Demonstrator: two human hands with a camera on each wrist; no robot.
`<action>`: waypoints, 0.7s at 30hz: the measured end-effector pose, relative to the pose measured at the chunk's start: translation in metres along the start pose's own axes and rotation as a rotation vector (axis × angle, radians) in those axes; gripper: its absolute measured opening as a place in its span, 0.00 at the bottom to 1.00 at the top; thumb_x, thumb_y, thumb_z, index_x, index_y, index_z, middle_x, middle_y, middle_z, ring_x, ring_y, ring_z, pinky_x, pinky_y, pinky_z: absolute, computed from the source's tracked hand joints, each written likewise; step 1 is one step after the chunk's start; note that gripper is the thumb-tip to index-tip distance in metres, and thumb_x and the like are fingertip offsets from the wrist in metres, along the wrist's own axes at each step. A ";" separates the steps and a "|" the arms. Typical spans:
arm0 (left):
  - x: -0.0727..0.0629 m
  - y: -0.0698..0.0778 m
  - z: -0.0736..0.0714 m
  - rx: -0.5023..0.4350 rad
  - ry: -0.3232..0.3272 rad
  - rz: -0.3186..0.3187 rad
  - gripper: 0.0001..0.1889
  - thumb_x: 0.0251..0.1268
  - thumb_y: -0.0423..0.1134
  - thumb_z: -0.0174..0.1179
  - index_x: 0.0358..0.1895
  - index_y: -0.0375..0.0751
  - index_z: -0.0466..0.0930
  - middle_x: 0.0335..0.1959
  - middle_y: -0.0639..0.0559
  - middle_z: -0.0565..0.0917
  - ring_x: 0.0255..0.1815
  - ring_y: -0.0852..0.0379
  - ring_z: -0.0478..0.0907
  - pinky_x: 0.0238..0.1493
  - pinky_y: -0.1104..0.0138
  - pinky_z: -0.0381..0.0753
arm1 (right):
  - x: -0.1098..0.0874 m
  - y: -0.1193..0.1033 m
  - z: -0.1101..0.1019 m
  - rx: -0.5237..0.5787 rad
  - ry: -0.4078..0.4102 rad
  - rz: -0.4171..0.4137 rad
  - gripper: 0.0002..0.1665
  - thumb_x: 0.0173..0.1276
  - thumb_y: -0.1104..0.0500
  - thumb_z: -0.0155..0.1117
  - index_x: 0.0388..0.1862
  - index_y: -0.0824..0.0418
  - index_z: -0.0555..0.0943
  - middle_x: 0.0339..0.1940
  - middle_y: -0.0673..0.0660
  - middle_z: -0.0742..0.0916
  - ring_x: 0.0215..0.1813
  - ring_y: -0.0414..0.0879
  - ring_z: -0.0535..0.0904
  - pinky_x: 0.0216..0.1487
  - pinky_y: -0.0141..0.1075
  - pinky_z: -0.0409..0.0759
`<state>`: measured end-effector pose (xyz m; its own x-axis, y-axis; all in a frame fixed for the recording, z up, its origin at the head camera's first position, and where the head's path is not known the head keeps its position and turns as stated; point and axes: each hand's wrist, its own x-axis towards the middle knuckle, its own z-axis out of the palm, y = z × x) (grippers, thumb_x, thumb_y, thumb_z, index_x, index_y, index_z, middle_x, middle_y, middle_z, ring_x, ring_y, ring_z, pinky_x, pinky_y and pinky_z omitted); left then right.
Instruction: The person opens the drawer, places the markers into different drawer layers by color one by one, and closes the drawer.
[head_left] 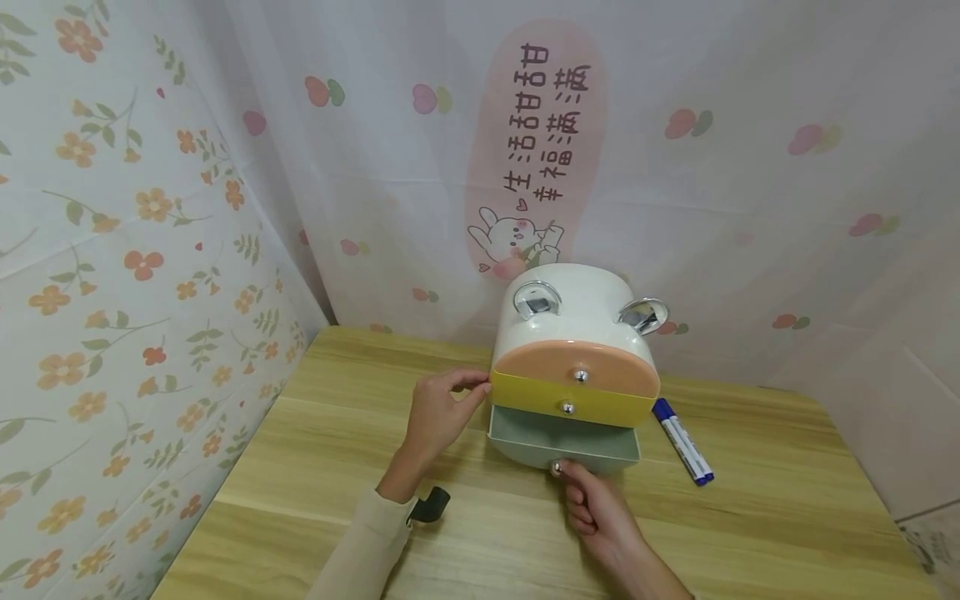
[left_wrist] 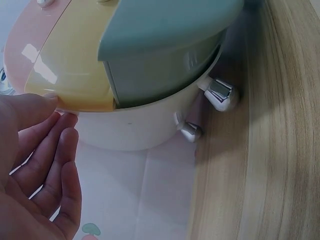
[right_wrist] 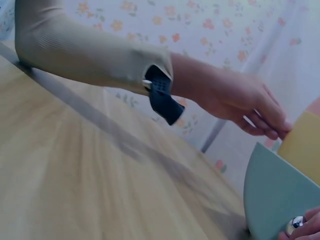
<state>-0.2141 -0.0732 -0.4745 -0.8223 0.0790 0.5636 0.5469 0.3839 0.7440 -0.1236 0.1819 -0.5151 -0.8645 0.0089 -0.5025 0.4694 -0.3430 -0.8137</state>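
Note:
A small white drawer cabinet (head_left: 577,292) with two silver ear-shaped parts on top stands on the table. Its orange drawer (head_left: 540,360) and yellow drawer (head_left: 525,392) are closed; the grey-green bottom drawer (head_left: 517,448) is pulled out partway. My left hand (head_left: 438,412) holds the cabinet's left edge beside the yellow drawer. In the left wrist view, the thumb (left_wrist: 37,107) lies on the yellow front and the fingertips touch the white side. My right hand (head_left: 600,508) pinches the silver knob (head_left: 557,468) of the bottom drawer. Only its fingertips show in the right wrist view.
Two blue-capped markers (head_left: 682,442) lie on the wooden table (head_left: 330,417), just right of the cabinet. Behind it hangs a printed white curtain (head_left: 375,208), and a floral cloth (head_left: 112,292) covers the left side. A dark strap (head_left: 430,505) sits on my left wrist.

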 end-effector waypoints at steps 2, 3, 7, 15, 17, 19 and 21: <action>0.000 0.000 0.000 0.000 0.000 -0.001 0.06 0.68 0.31 0.78 0.45 0.36 0.95 0.39 0.49 0.94 0.40 0.51 0.92 0.46 0.46 0.91 | -0.004 0.002 -0.001 -0.010 0.009 0.012 0.12 0.81 0.59 0.65 0.35 0.58 0.88 0.18 0.44 0.70 0.15 0.33 0.56 0.17 0.25 0.53; 0.000 -0.001 0.000 0.000 -0.001 -0.001 0.06 0.68 0.31 0.78 0.45 0.36 0.95 0.39 0.49 0.94 0.40 0.51 0.92 0.46 0.46 0.91 | -0.006 0.003 -0.001 -0.016 0.014 0.018 0.11 0.81 0.59 0.65 0.35 0.58 0.88 0.18 0.43 0.70 0.16 0.33 0.57 0.18 0.25 0.53; 0.000 0.000 0.000 -0.003 -0.002 0.002 0.06 0.68 0.31 0.77 0.46 0.36 0.95 0.39 0.48 0.94 0.40 0.50 0.92 0.46 0.45 0.91 | -0.012 0.007 -0.003 -0.019 0.019 0.028 0.11 0.81 0.58 0.66 0.36 0.58 0.88 0.19 0.44 0.70 0.16 0.33 0.57 0.19 0.26 0.54; 0.000 0.000 0.000 0.001 -0.001 0.004 0.06 0.68 0.31 0.78 0.45 0.37 0.95 0.38 0.49 0.94 0.40 0.51 0.92 0.46 0.46 0.91 | -0.024 0.013 -0.003 -0.028 -0.013 0.042 0.11 0.82 0.58 0.64 0.37 0.58 0.87 0.19 0.44 0.69 0.17 0.33 0.56 0.20 0.26 0.54; 0.000 0.000 0.000 0.006 -0.001 0.007 0.06 0.68 0.31 0.78 0.45 0.37 0.95 0.38 0.50 0.94 0.40 0.52 0.92 0.46 0.47 0.92 | -0.027 0.015 -0.003 -0.022 -0.030 0.052 0.11 0.83 0.58 0.64 0.37 0.58 0.87 0.19 0.44 0.69 0.17 0.33 0.56 0.20 0.26 0.54; 0.000 -0.001 0.000 0.005 -0.002 0.006 0.06 0.68 0.31 0.78 0.46 0.37 0.95 0.39 0.50 0.94 0.40 0.52 0.92 0.46 0.48 0.92 | -0.030 0.017 -0.003 -0.018 -0.043 0.060 0.11 0.83 0.57 0.65 0.38 0.58 0.88 0.19 0.43 0.69 0.17 0.33 0.56 0.20 0.26 0.55; 0.000 -0.001 0.000 0.001 -0.002 0.005 0.06 0.68 0.31 0.77 0.46 0.37 0.95 0.39 0.50 0.94 0.40 0.52 0.92 0.46 0.47 0.91 | -0.032 0.018 -0.003 -0.020 -0.053 0.066 0.11 0.83 0.57 0.65 0.38 0.58 0.88 0.19 0.43 0.70 0.17 0.33 0.57 0.20 0.26 0.55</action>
<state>-0.2146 -0.0738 -0.4751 -0.8197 0.0834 0.5667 0.5512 0.3841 0.7407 -0.0866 0.1785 -0.5148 -0.8399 -0.0630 -0.5391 0.5283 -0.3224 -0.7854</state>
